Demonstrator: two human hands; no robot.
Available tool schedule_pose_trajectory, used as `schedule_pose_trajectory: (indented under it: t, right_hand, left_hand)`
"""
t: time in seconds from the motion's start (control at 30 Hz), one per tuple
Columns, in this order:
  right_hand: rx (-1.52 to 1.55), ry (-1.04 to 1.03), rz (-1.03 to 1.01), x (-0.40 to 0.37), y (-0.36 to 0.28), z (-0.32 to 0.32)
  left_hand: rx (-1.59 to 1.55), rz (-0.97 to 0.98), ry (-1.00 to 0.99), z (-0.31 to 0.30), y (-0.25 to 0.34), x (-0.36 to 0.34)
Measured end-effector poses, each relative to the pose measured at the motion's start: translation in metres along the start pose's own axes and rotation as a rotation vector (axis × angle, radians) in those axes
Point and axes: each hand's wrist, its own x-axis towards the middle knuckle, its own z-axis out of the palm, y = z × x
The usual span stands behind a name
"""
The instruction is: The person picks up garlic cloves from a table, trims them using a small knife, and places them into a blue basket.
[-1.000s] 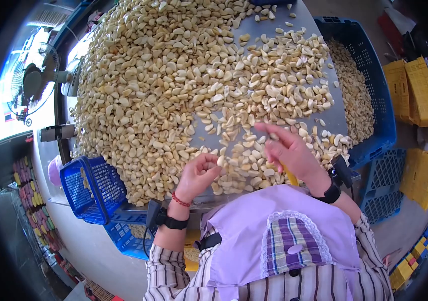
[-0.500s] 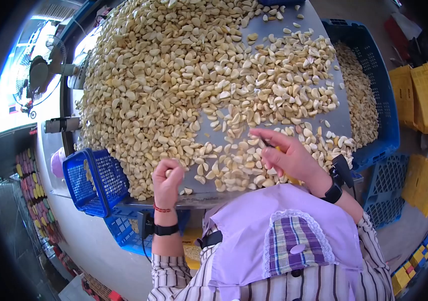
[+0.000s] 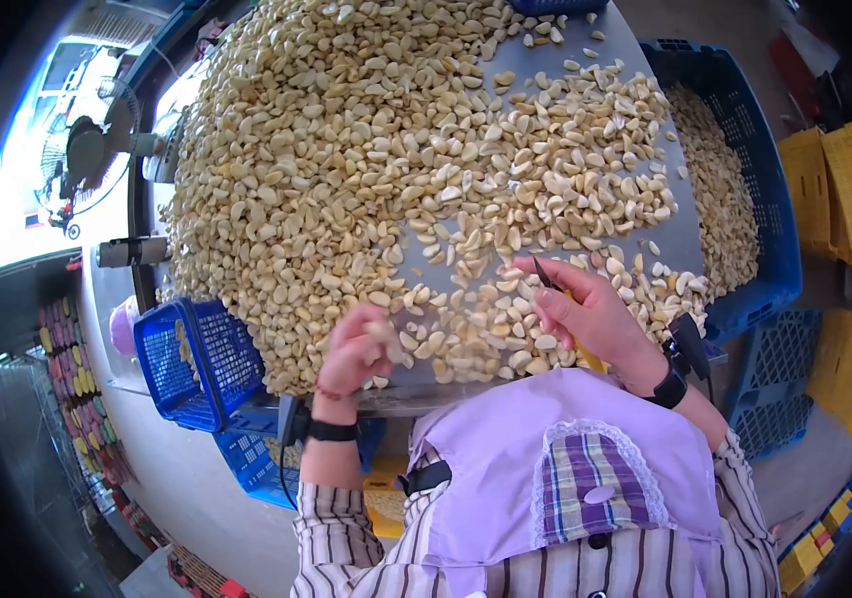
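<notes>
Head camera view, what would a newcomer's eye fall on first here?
Probably the big heap of pale cloves spread over the metal table. Next, the small dark-bladed knife in the right hand, toward the table's near side. The lavender apron stands out at the bottom of the picture.

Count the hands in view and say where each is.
2: the left hand, blurred, and, farther right, the right hand, holding a dark-bladed knife; both near the front of the table.
</notes>
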Motion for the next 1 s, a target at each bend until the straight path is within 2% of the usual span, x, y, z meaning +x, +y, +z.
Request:
schedule_pose_trajectory:
  t: [0.03,0.07,0.13,0.17,0.2,0.27,0.3,0.5,0.63,0.8,0.93,1.0]
  right_hand:
    - [0.004,0.029,0.004,0.000,0.000,-0.002]
    - [0.007,0.054,0.007,0.000,-0.001,-0.003]
    - [0.049,0.047,-0.009,0.006,0.003,-0.005]
    - [0.088,0.037,-0.025,0.008,0.005,-0.004]
    - [0.086,0.031,-0.024,0.009,0.005,-0.002]
    - [0.030,0.019,-0.002,0.009,0.004,0.002]
    - [0.027,0.016,-0.002,0.009,0.005,0.002]
    - [0.002,0.036,0.005,0.006,0.004,0.004]
    - [-0.007,0.012,0.012,0.004,0.001,0.007]
    - [-0.025,0.000,0.010,0.002,-0.001,0.010]
    - [-0.050,-0.015,0.015,0.001,0.000,0.008]
    - [-0.065,-0.022,0.018,0.001,0.002,0.007]
  left_hand:
    - [-0.200,0.287,-0.112,0.004,0.000,-0.002]
    - [-0.202,0.283,-0.113,0.005,0.005,-0.004]
    - [-0.469,0.276,0.042,-0.002,0.023,-0.012]
    - [-0.201,0.344,0.044,-0.023,0.016,-0.010]
    - [-0.202,0.347,0.050,-0.018,0.017,-0.005]
    - [1.249,0.484,0.314,0.000,0.017,0.009]
    - [1.585,0.412,0.315,0.000,0.012,0.014]
    - [1.562,0.304,0.452,0.015,0.005,0.026]
    - [1.571,0.206,0.465,0.011,0.010,0.029]
    - [1.704,0.200,0.327,0.017,0.021,0.027]
    - [1.742,0.172,0.415,0.014,0.016,0.039]
    - [1.705,0.395,0.379,0.009,0.012,0.044]
